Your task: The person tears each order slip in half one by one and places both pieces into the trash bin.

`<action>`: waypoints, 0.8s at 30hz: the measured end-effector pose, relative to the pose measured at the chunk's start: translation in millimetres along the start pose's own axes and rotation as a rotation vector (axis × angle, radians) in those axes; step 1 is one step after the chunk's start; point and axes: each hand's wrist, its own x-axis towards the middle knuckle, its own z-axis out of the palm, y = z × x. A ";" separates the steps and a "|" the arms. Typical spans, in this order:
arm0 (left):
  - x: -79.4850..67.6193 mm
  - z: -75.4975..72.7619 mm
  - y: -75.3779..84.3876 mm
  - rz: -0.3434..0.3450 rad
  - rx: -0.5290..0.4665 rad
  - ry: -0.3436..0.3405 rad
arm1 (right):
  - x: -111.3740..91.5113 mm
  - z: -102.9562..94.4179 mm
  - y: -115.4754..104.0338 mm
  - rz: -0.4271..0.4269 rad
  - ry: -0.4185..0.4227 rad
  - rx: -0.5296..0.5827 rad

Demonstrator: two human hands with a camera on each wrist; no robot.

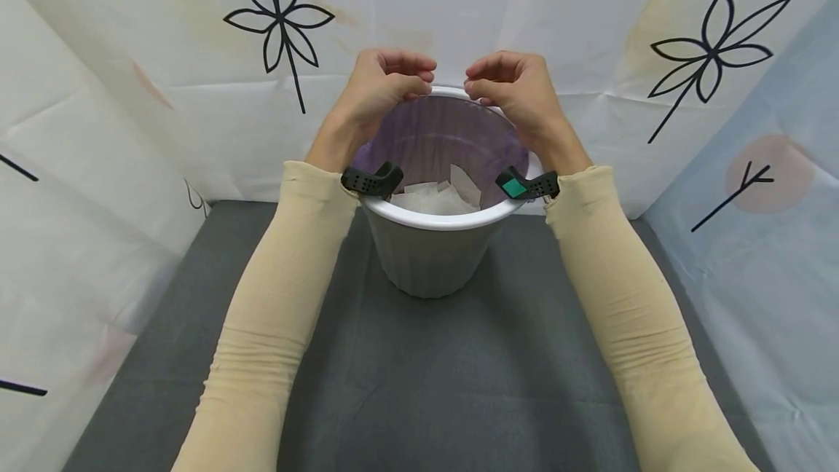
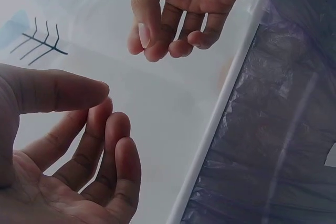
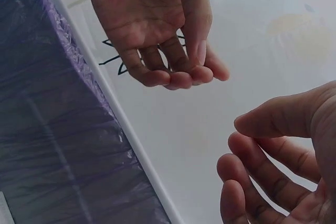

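A light grey bin [image 1: 426, 261] with a white rim [image 1: 432, 221] stands upright, lined with a thin purple plastic bag [image 1: 452, 133]. Pale paper scraps [image 1: 435, 200] lie at its bottom. My left hand [image 1: 382, 86] is over the far left part of the rim, fingers loosely curled and holding nothing. Facing it across a small gap, my right hand [image 1: 518, 89] hovers over the far right part in a like pose, also bare. Both wrist views show the thumbs close to the index fingertips with nothing between them. Neither hand visibly grips the rim or bag there.
Dark grey cloth [image 1: 426, 377] covers the table. White curtains with leaf drawings [image 1: 280, 17] hang close behind the bin and on both sides. Each wrist wears a black strap [image 1: 373, 181]; a thin dark cord [image 1: 195, 199] shows at the left back corner.
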 end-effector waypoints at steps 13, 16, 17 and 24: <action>-36.9 -22.9 23.6 0.139 0.273 0.031 | -26.5 -20.3 -17.3 -0.089 -0.047 -0.050; -50.0 -37.2 23.6 0.198 0.379 0.086 | -36.5 -27.2 -20.5 -0.131 -0.043 -0.084; -54.4 -42.5 22.9 0.215 0.414 0.109 | -40.4 -30.0 -21.2 -0.146 -0.039 -0.111; -82.5 -80.5 4.1 0.301 0.655 0.285 | -77.3 -54.6 -15.0 -0.288 0.074 -0.431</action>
